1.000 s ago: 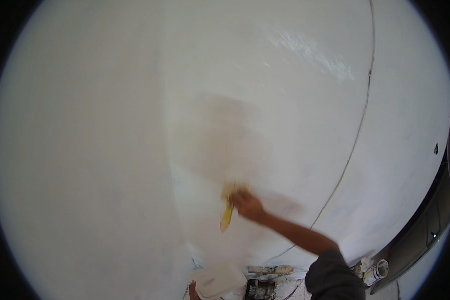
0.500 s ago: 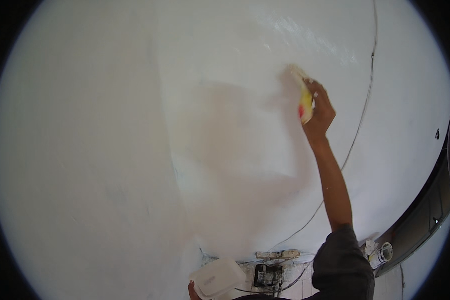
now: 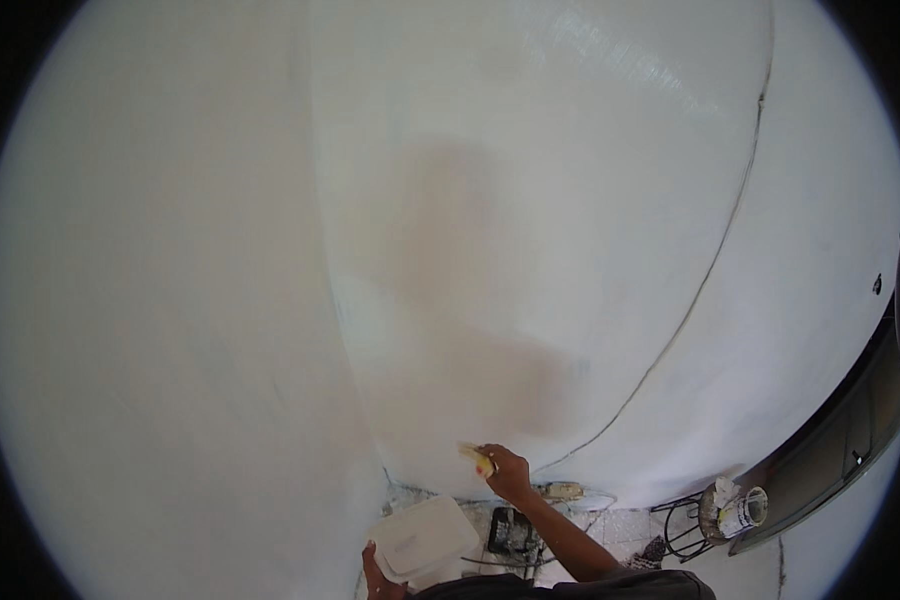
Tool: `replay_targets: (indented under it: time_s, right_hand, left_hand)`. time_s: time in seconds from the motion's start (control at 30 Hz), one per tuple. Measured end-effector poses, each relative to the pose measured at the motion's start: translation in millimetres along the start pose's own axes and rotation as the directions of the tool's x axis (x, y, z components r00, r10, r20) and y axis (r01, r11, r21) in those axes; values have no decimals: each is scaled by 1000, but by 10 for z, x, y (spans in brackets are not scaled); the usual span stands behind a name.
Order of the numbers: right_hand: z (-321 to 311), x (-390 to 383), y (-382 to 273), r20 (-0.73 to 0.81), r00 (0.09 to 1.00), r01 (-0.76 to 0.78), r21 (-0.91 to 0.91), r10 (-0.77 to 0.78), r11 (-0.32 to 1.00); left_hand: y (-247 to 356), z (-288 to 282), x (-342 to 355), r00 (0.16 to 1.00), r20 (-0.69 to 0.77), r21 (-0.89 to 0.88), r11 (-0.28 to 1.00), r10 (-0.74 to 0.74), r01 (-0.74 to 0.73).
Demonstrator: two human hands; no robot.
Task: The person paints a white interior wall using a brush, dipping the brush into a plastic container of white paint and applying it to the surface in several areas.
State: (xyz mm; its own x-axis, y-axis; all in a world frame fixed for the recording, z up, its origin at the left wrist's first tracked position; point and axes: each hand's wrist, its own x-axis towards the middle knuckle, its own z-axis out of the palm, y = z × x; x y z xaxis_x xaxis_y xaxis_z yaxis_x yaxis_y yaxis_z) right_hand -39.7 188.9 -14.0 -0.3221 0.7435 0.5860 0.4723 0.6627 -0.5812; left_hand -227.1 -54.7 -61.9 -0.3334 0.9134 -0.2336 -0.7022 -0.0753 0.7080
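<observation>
My right hand (image 3: 508, 474) is closed round the yellow and red handle of a paintbrush (image 3: 478, 460). Its pale bristles point up and left, low in front of the white wall (image 3: 450, 380); whether they touch it I cannot tell. At the lower edge my left hand (image 3: 378, 575) grips the left side of a white rectangular plastic tub (image 3: 425, 540), thumb along its rim. The tub is tilted, and what it holds is hard to make out. A wet, shiny streak shows high on the wall.
A thin cable (image 3: 710, 270) runs down the wall to a power strip (image 3: 560, 490). A black paint-smeared tray (image 3: 513, 531) is on the tiled floor. At right, a stool (image 3: 682, 527) carries a white bucket (image 3: 745, 511), near a dark door frame (image 3: 820, 450).
My right hand has come down from high on the wall with the paintbrush, toward the tub. The view has shifted, showing more of the floor and the stool.
</observation>
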Motion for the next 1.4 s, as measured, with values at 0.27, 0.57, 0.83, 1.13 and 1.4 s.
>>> replay_targets:
  time_s: [0.27,0.57,0.83,1.13,1.4]
  right_hand:
    - [-545,-36,-496,443,593,-661,745,673,92]
    - [-957,223,-693,527,709,-705,497,469,506]
    - [-608,168,-671,493,842,120,222,-218,968]
    - [-465,-145,-945,597,773,17,319,-215,948]
    - [-416,-205,-1107,486,831,127,310,-272,942]
  left_hand:
    - [-12,407,136,979,-15,-221,956,-202,193]
    - [69,1103,521,985,-36,-195,968,-170,160]
    - [-34,1052,777,965,41,-201,944,-260,262]
    - [73,555,614,950,128,-216,927,-285,307]
    - [227,402,409,957,53,-199,936,-286,290]
